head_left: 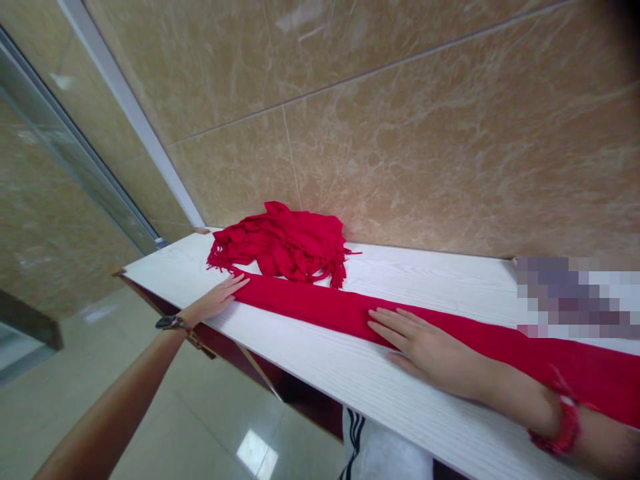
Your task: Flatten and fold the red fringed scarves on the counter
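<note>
A long red scarf (pixel 320 305), folded into a flat narrow strip, lies along the white tabletop and runs out of view at the right. My left hand (pixel 220 297) rests on its left end with the fingers stretched out. Farther right, my right hand (pixel 425 343) lies flat across the strip, fingers extended and palm down. Behind the strip's left end sits a crumpled red scarf (pixel 287 240) with fringed ends, close to the wall. Neither hand touches that heap.
The white tabletop (pixel 425 273) is long and narrow, set against a brown marble-tiled wall (pixel 400 153). Its front edge drops to dark red cabinet fronts (pixel 310 403). A blurred-out patch (pixel 570 300) covers something at the back right. Shiny floor tiles (pixel 200 413) lie below.
</note>
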`<state>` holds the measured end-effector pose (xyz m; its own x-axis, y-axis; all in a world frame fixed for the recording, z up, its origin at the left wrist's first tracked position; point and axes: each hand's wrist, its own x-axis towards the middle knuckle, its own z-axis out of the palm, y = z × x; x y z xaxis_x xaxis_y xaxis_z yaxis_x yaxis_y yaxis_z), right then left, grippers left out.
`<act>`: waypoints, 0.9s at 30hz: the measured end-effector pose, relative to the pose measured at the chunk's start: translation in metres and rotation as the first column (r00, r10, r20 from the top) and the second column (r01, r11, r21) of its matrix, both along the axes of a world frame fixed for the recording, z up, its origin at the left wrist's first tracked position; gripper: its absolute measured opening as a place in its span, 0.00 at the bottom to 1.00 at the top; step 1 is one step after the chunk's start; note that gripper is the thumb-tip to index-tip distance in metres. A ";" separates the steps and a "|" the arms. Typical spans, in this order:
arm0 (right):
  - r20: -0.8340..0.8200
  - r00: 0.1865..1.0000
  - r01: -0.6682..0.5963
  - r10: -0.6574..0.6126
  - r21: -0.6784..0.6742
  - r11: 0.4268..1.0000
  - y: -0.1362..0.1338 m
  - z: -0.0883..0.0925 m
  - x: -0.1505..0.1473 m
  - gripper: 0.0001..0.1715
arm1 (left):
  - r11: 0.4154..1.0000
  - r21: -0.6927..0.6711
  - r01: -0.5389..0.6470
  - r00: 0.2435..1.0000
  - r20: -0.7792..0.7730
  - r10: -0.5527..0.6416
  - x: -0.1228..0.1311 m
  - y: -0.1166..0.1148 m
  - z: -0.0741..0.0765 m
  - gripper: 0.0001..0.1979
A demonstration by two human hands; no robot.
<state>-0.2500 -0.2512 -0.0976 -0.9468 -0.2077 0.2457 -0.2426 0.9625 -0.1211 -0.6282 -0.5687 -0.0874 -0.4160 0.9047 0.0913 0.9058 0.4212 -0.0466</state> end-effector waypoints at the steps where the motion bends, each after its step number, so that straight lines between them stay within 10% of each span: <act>1: 0.003 1.000 -0.006 0.006 -0.003 1.000 -0.002 -0.002 -0.005 0.25 | 1.000 0.001 0.008 1.000 -0.002 -0.008 -0.001 -0.002 0.000 0.26; 11: 0.043 0.999 0.032 -0.024 -0.200 0.979 0.014 -0.008 0.002 0.26 | 0.995 0.101 -0.018 0.996 -0.087 0.027 -0.004 -0.013 0.004 0.25; 19: 0.041 0.997 -0.070 0.073 -0.058 0.996 0.013 -0.012 0.000 0.28 | 0.988 -0.145 0.058 0.994 -0.084 -0.071 -0.008 -0.023 0.002 0.32; 27: 0.001 0.996 -0.084 0.084 0.041 0.996 0.014 -0.016 0.000 0.28 | 0.940 -0.042 -0.338 0.893 -0.331 0.306 -0.009 -0.020 -0.002 0.31</act>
